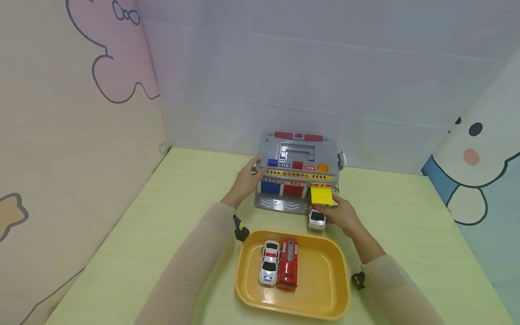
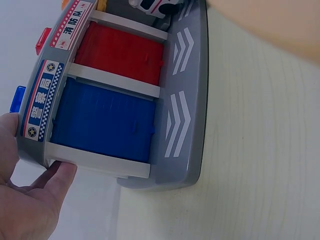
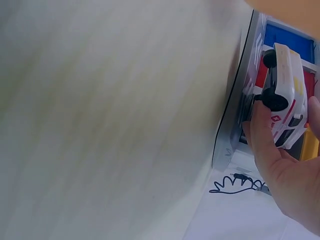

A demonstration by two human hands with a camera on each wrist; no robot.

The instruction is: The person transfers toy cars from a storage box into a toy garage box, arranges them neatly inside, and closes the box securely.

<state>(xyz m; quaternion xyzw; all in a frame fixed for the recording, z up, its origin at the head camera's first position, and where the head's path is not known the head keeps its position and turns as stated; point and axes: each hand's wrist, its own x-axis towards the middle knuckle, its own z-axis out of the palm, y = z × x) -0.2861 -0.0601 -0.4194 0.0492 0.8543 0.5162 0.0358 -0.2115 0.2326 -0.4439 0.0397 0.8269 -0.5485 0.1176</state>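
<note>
A grey toy garage (image 1: 270, 152) stands near the back wall, with a blue door (image 2: 102, 120), a red door (image 2: 120, 52) and a raised yellow door (image 1: 322, 197). My left hand (image 1: 245, 181) grips the upper left corner of the garage. In my right hand (image 1: 343, 215) is a white toy ambulance (image 3: 289, 75), held between thumb and fingers. It is at the bay under the yellow door, its windshield end pointing out toward me. The yellow door hides part of its far end in the head view.
A yellow tray (image 1: 321, 311) in front of the garage holds a white toy police car (image 1: 269, 266) and a red toy fire truck (image 1: 288, 268). A coiled black cord (image 3: 235, 186) lies beside the garage. Fabric walls border the table (image 1: 406, 216).
</note>
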